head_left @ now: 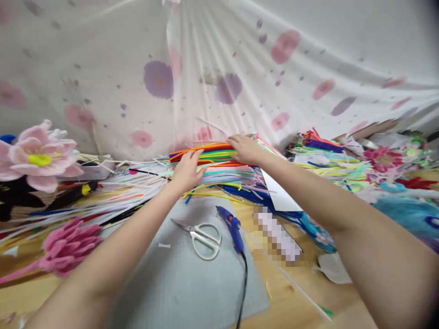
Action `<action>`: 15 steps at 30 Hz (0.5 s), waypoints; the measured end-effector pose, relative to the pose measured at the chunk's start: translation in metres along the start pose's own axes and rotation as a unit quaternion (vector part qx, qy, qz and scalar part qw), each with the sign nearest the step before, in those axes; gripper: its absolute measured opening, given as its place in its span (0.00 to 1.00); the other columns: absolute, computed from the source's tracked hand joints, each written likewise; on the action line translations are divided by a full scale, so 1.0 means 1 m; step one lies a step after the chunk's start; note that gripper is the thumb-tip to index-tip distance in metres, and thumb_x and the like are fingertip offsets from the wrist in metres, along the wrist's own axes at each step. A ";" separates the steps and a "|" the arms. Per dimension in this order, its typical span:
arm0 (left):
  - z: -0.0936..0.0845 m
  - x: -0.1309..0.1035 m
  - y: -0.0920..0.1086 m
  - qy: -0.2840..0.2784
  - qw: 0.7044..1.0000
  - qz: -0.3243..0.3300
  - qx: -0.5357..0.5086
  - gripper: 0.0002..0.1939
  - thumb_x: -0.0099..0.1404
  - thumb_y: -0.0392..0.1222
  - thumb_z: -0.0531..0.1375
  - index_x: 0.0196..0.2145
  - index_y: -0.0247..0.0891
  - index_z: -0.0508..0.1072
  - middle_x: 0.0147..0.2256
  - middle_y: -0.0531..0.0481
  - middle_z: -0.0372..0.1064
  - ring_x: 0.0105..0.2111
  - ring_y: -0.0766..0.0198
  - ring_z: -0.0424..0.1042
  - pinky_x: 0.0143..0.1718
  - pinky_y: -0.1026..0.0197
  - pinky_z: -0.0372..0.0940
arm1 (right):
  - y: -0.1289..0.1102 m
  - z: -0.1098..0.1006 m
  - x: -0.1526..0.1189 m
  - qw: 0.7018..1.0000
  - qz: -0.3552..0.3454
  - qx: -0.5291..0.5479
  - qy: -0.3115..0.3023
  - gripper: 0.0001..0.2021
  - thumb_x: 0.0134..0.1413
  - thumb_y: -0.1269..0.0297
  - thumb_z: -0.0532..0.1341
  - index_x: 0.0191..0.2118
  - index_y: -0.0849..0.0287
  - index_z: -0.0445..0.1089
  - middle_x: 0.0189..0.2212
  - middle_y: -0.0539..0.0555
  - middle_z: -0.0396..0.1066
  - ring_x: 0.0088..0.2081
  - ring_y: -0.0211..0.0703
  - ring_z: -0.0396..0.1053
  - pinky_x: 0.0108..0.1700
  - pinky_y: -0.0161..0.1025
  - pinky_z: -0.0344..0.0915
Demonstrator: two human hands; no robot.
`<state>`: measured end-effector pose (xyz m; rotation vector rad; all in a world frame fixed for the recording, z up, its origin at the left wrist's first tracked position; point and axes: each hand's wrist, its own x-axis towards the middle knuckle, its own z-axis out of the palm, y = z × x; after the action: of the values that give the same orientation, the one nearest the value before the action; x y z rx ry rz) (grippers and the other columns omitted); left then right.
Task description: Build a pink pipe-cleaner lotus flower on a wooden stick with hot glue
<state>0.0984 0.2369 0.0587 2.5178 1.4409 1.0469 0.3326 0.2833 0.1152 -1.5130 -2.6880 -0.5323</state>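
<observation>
Backdrop: white cloth [308, 68] printed with pink and purple flowers, draped in folds across the whole rear of the scene, lit softly and evenly. Table [291, 306]: light wood, its near middle covered by a grey mat [185, 292]. No wall, floor or window shows past the cloth.

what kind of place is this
Most likely a home craft table for making pipe-cleaner flowers. Both hands, left hand and right hand, rest on a stack of coloured pipe cleaners; scissors, a blue glue gun and a finished pink flower lie nearby.
</observation>
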 end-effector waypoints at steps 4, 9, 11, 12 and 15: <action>0.032 0.051 0.006 -0.042 0.997 0.066 -0.002 0.42 0.48 0.54 0.62 0.57 0.33 0.54 0.57 0.36 0.48 0.58 0.49 0.49 0.57 0.51 0.46 | 0.012 0.037 0.006 0.996 0.067 0.015 -0.063 0.37 0.42 0.62 0.60 0.59 0.72 0.50 0.53 0.68 0.59 0.52 0.56 0.59 0.51 0.45 0.56; 0.069 0.079 0.007 -0.189 0.975 0.087 0.078 0.61 0.37 0.64 0.63 0.61 0.31 0.43 0.62 0.33 0.32 0.61 0.41 0.32 0.58 0.44 0.31 | 0.004 0.064 -0.023 0.993 0.016 0.009 -0.118 0.27 0.45 0.63 0.56 0.53 0.69 0.62 0.49 0.64 0.65 0.50 0.55 0.60 0.52 0.46 0.54; 0.079 0.077 0.007 -0.260 0.956 0.079 0.108 0.63 0.36 0.66 0.62 0.61 0.31 0.41 0.62 0.32 0.33 0.61 0.41 0.33 0.57 0.43 0.30 | 0.001 0.063 -0.034 0.992 -0.001 0.018 -0.125 0.26 0.45 0.64 0.56 0.53 0.69 0.62 0.48 0.64 0.66 0.49 0.54 0.61 0.52 0.46 0.54; 0.083 0.074 0.008 -0.288 0.948 0.074 0.116 0.63 0.36 0.67 0.61 0.62 0.32 0.40 0.62 0.32 0.35 0.61 0.42 0.35 0.57 0.42 0.31 | 0.001 0.061 -0.037 0.991 -0.005 0.024 -0.135 0.26 0.45 0.64 0.56 0.52 0.68 0.62 0.48 0.64 0.66 0.49 0.53 0.61 0.51 0.45 0.55; 0.088 0.065 0.012 -0.321 0.937 0.059 0.122 0.58 0.38 0.67 0.60 0.61 0.37 0.44 0.60 0.35 0.45 0.59 0.44 0.44 0.56 0.43 0.38 | 0.010 0.049 -0.029 0.984 0.020 0.061 -0.165 0.22 0.46 0.60 0.56 0.49 0.60 0.67 0.43 0.58 0.70 0.44 0.49 0.66 0.45 0.41 0.59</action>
<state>0.1802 0.3052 0.0297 2.7441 1.2778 0.0034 0.3638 0.2792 0.0666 -1.7510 -2.8511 -0.1189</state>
